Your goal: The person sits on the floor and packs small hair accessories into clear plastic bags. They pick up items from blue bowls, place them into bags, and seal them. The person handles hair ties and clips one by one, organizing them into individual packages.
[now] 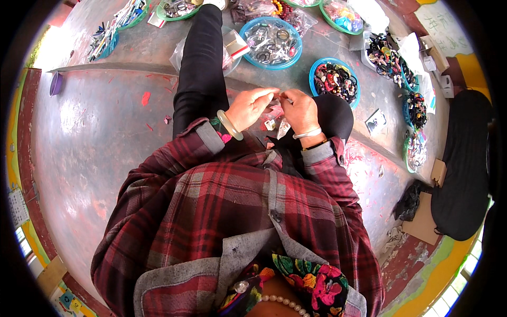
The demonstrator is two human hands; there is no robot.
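Two hands meet at the centre of the frame: the left hand [252, 107] and the right hand [299, 110], each grip pinched together on one small pale piece [281, 97], too tiny to identify. Two bracelets show, one per wrist. Two blue bowls [247, 29] of beads sit above on the floor [95, 137]; others are cut off at the upper and right edges.

Clear plastic bags [288, 13] at top; brown cardboard boxes [422, 219] at right.
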